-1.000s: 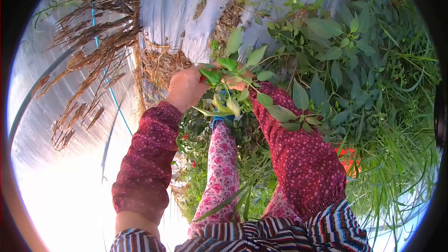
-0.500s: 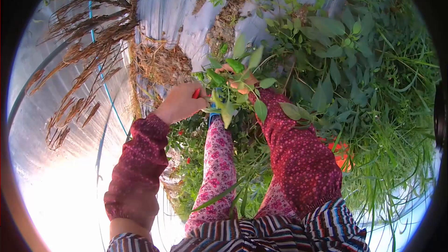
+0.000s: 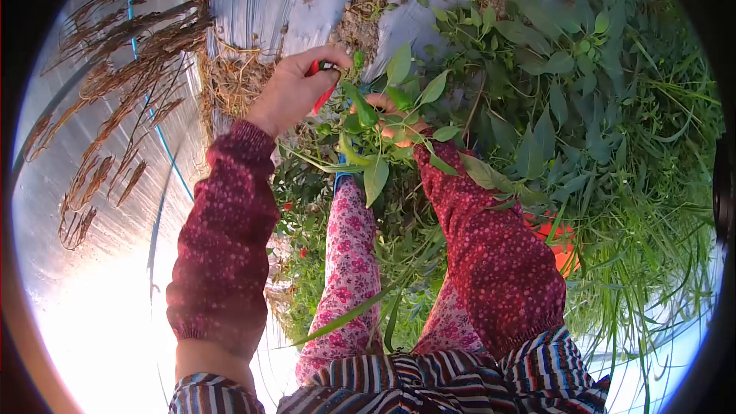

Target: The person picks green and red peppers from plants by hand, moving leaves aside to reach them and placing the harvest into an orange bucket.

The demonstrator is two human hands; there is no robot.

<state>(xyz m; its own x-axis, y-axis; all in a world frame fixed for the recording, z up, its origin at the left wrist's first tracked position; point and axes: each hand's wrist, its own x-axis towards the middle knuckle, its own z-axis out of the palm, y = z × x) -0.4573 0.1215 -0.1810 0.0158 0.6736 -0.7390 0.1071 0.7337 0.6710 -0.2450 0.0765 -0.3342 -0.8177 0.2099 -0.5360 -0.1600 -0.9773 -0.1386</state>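
Note:
My left hand (image 3: 301, 86) is closed around a small red-handled tool (image 3: 323, 94), at the upper left of a leafy cut or bent plant stem; the tool's tip is hard to make out. Green peppers (image 3: 363, 110) hang among the leaves between my hands. Just right of them, my right hand (image 3: 395, 119) is closed on the pepper plant's stems, its fingers partly covered by leaves (image 3: 376, 177). Both forearms wear dark red patterned sleeves.
Grey plastic sheeting (image 3: 307, 8) covers the ground ahead. Dense green plants (image 3: 544, 130) fill the right side, with a red-orange object (image 3: 558, 241) low among them. Dried brown stalks (image 3: 126, 100) and a blue line (image 3: 165, 142) stand at the left.
My left hand has moved up and away from the stems with the red tool, which now shows more fully. My right hand stays on the plant, whose leaves and peppers have shifted slightly.

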